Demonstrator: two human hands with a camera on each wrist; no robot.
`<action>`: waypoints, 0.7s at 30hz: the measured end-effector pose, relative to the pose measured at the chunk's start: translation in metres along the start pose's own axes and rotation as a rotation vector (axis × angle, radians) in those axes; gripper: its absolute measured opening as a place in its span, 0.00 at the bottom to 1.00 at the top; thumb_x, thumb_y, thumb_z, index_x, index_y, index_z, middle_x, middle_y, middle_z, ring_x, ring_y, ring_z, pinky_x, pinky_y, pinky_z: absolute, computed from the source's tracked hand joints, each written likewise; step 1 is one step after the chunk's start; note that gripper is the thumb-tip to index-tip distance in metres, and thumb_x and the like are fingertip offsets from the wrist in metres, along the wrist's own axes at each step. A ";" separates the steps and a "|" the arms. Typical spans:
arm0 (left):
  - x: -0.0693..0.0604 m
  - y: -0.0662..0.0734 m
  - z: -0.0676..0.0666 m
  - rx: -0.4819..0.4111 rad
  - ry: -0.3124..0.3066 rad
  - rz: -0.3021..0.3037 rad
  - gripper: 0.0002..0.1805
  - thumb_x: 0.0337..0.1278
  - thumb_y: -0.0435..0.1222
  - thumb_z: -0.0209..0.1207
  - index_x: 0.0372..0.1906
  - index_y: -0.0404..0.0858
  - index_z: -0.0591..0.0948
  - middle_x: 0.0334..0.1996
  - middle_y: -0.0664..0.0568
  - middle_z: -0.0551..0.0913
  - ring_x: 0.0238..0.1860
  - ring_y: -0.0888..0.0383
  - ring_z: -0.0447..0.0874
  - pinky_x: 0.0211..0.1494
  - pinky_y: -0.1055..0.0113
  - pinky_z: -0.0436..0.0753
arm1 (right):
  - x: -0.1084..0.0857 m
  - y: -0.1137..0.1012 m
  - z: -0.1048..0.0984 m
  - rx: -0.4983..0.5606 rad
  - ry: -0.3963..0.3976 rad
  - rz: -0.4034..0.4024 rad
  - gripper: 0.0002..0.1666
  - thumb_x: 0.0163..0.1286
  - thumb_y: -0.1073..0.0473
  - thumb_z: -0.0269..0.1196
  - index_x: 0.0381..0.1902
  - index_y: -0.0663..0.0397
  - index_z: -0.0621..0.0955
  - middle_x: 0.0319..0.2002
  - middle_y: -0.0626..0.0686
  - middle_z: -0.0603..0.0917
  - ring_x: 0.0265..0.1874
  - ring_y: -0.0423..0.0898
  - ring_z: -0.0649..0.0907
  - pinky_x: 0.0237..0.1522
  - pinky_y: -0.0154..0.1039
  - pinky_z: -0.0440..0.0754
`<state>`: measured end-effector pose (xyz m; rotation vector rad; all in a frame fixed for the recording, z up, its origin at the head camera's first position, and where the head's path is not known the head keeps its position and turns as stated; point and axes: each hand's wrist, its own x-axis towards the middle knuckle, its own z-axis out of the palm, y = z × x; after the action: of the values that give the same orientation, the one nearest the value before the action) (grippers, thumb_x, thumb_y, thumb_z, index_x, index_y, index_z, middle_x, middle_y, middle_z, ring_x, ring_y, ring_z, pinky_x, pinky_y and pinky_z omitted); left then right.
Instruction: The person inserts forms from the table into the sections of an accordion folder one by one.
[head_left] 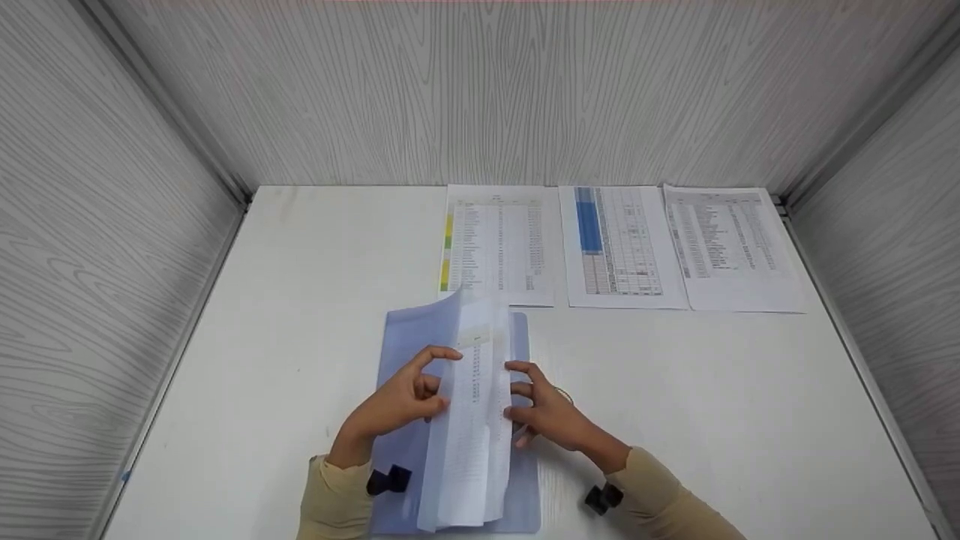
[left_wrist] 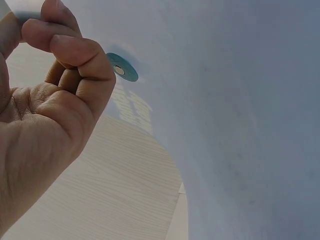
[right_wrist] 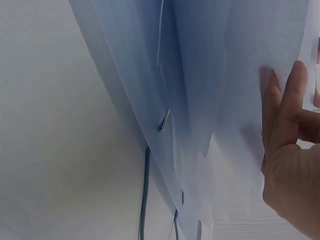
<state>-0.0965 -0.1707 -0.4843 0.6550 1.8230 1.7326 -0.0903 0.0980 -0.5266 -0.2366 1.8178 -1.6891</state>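
One white wooden-edged counter [head_left: 750, 420] carries one translucent blue plastic folder [head_left: 405, 450], whose raised white printed papers [head_left: 469, 450] partly hide the leftmost of three flat white printed sheets [head_left: 622, 247] behind. The left hand's [head_left: 401, 394] grip pinches the folder's lifted cover, the right hand's [head_left: 551, 412] the papers' edge.

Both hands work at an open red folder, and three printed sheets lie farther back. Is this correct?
Not red: the head view shows a blue folder. The left hand and right hand work at it; three printed sheets lie farther back.
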 end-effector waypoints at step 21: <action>0.001 -0.002 0.000 -0.011 -0.011 0.004 0.33 0.58 0.27 0.54 0.66 0.27 0.55 0.22 0.57 0.74 0.18 0.67 0.64 0.25 0.71 0.67 | 0.009 0.005 0.012 -0.045 0.002 -0.021 0.42 0.66 0.69 0.57 0.72 0.51 0.51 0.62 0.65 0.73 0.20 0.43 0.83 0.24 0.39 0.83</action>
<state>-0.0973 -0.1697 -0.4863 0.6630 1.8040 1.7373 -0.0887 0.0841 -0.5339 -0.2741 1.8626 -1.6640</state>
